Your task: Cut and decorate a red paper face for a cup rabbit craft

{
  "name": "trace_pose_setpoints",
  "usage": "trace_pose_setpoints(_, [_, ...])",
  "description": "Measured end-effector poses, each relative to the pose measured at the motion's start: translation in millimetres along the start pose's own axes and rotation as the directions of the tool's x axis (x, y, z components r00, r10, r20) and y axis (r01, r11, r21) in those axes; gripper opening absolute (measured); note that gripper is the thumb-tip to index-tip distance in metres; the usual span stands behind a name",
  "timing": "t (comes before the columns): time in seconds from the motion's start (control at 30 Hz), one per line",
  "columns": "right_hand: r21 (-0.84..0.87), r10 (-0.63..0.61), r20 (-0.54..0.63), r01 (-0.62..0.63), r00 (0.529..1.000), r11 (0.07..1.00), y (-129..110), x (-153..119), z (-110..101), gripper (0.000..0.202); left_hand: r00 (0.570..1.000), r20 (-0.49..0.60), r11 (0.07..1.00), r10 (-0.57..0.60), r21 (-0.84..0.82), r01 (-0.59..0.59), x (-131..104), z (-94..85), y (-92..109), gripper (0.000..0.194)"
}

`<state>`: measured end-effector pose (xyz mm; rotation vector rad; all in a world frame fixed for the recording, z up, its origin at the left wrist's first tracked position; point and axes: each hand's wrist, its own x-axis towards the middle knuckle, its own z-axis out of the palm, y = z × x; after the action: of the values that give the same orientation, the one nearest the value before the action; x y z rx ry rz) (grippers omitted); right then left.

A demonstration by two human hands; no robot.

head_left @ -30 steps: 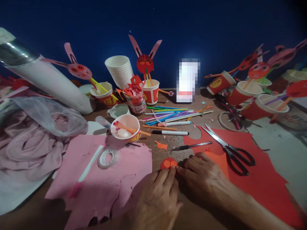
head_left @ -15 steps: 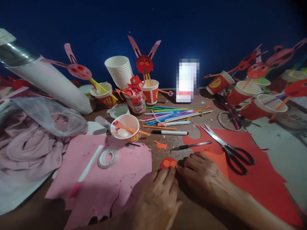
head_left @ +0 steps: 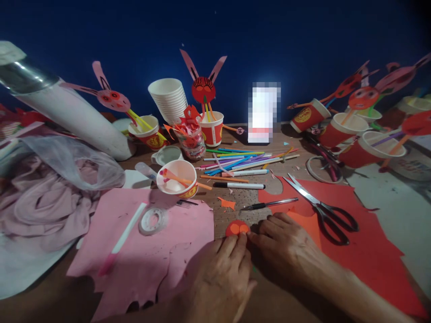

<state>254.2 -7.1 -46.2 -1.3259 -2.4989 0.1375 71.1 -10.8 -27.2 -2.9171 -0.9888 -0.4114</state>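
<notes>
A red paper disc (head_left: 232,228) with two orange paper ovals (head_left: 244,229) lies low in the middle, partly hidden by my fingers. My left hand (head_left: 224,269) covers its lower part, fingers close together and bent over it; the thumb side is turned down. From the right, my right hand (head_left: 283,237) closes with curled fingers, its index fingertip at the disc's right edge by an oval. Both hands appear to grip the disc, though their thumbs are hidden. An orange paper sheet (head_left: 305,224) lies beside my right hand, and a black pen (head_left: 271,204) is just beyond it.
Scissors (head_left: 319,204) lie open-bladed on red paper (head_left: 370,251). Pink paper (head_left: 134,255) at left bears a tape roll (head_left: 144,224). Behind are a paper cup (head_left: 173,190), a marker (head_left: 240,185), several coloured sticks (head_left: 242,163), and cups with rabbit figures (head_left: 203,89).
The hands and the disc stay almost where they were. The whole view shifts very slightly, with the surrounding things appearing a little farther right.
</notes>
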Motion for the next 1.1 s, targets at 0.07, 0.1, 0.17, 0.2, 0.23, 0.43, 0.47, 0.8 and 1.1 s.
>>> trace_pose_setpoints(0.07, [-0.002, -0.002, -0.001, 0.002, 1.000, 1.000, 0, 1, -1, 0.015, 1.000, 0.003, 1.000, 0.008, -0.001, -0.008, 0, -0.3, -1, 0.037])
trace_pose_setpoints(0.1, [0.001, -0.003, 0.000, 0.003, 1.000, 1.000, 0, 1, -2, 0.016, 1.000, 0.005, 1.000, 0.008, -0.003, -0.008, -1, -0.4, -1, 0.037])
trace_pose_setpoints(0.17, [0.022, -0.012, -0.009, 0.012, 1.000, 1.000, 0, 1, -5, 0.018, 1.000, 0.013, 1.000, 0.007, -0.008, -0.007, -1, -0.4, -1, 0.037])
trace_pose_setpoints(0.2, [0.044, -0.024, -0.021, 0.025, 1.000, 0.999, 0, 2, -6, 0.018, 1.000, 0.027, 1.000, 0.005, -0.011, -0.005, -2, -0.5, -1, 0.037])
trace_pose_setpoints(0.23, [0.072, -0.034, -0.041, 0.037, 0.999, 0.997, 0, 2, -8, 0.019, 0.999, 0.044, 1.000, -0.002, -0.016, 0.003, -2, -0.7, -1, 0.037])
trace_pose_setpoints(0.43, [0.120, 0.036, -0.094, -0.024, 0.995, 0.992, -1, 4, -4, 0.018, 0.998, 0.068, 0.999, -0.013, -0.031, 0.016, -1, -1.5, 0, 0.035])
trace_pose_setpoints(0.47, [0.104, 0.049, -0.073, -0.041, 0.996, 0.994, -1, 3, -2, 0.020, 0.997, 0.079, 1.000, -0.003, -0.029, 0.005, -1, -1.2, 0, 0.035])
trace_pose_setpoints(0.8, [0.039, 0.066, -0.033, -0.065, 0.997, 0.997, -5, 2, 1, 0.019, 0.996, 0.055, 0.989, -0.074, -0.123, 0.080, -3, -7.2, -3, 0.031])
trace_pose_setpoints(1.1, [0.032, 0.110, -0.020, -0.109, 0.994, 0.993, -10, 3, -1, 0.019, 0.962, 0.259, 0.975, -0.085, -0.177, 0.134, -10, -9.6, -12, 0.043])
